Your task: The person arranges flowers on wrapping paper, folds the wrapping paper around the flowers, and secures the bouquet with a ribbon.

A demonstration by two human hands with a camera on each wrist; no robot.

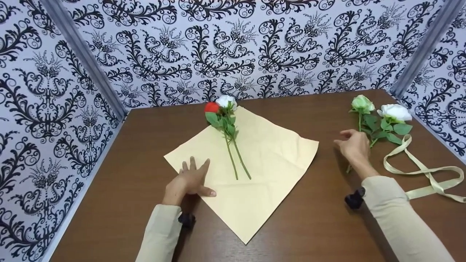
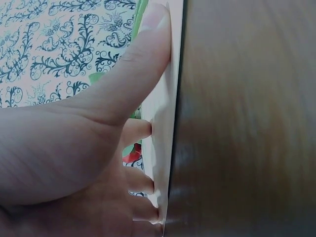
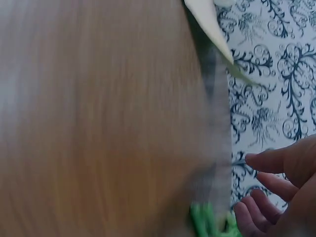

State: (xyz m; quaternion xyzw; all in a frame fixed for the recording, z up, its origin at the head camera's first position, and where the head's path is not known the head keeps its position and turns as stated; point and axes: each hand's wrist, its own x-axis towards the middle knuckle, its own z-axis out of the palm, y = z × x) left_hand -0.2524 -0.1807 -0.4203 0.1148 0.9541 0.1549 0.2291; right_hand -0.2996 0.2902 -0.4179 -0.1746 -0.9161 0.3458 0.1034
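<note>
A cream sheet of wrapping paper lies diamond-wise on the table. On it rest a red rose and a white rose, their green stems side by side. My left hand presses the paper's left edge with fingers spread; the thumb lies along that edge in the left wrist view. My right hand is over the table beside a pale green rose, overlapping its stem in the head view. Its fingers are loosely bent, with nothing between them.
Another white rose with leafy stem lies at the back right. Next to it a cream ribbon loops over the brown table. Patterned panels stand behind the table and at both sides.
</note>
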